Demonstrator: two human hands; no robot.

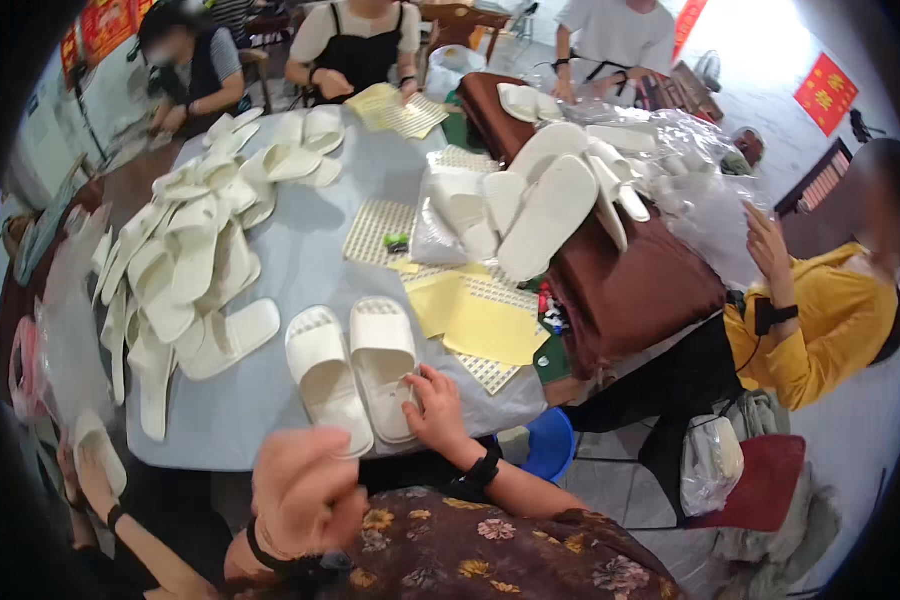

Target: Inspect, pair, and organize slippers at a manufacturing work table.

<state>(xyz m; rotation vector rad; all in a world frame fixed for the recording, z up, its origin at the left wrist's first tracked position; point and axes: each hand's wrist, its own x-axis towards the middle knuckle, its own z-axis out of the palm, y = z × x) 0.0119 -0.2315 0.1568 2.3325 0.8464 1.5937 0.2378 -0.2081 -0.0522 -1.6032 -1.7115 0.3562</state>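
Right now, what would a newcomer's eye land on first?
Probably the heap of pale slippers sprawling across the left of the table. Next, the pair side by side at the near edge, with the right hand touching its right slipper and the left hand blurred just in front. To the right, yellow paper lies beside the brown cushion.

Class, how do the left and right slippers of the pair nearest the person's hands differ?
The left slipper slants, its heel end toward the right; the right slipper lies straighter in the picture. The right hand has its fingers at the right slipper's edge, while the blurred left hand shows in front of the left slipper's heel end. Both are off-white, with one broad strap.
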